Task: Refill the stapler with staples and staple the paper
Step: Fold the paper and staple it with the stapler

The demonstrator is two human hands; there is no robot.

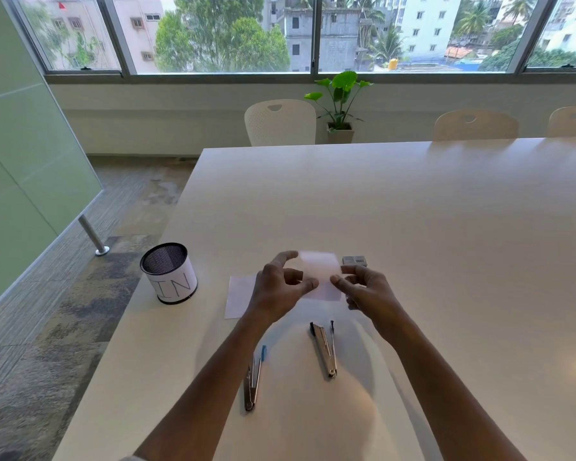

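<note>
A round black mesh cup (168, 272) with a white paper band stands at the left edge of the smooth white table (413, 211). A small grey staple box (354, 260) lies just beyond the right hand (366, 291). Both the right hand and the left hand (276, 287) pinch a blurred thin paper slip (320, 272) above the table, with the left forefinger lifted. A flat white sheet (238, 296) lies partly under the left hand. Nearer the near edge lie two slim metal staplers, a black-tipped stapler (325, 347) and a blue-tipped stapler (255, 377).
</note>
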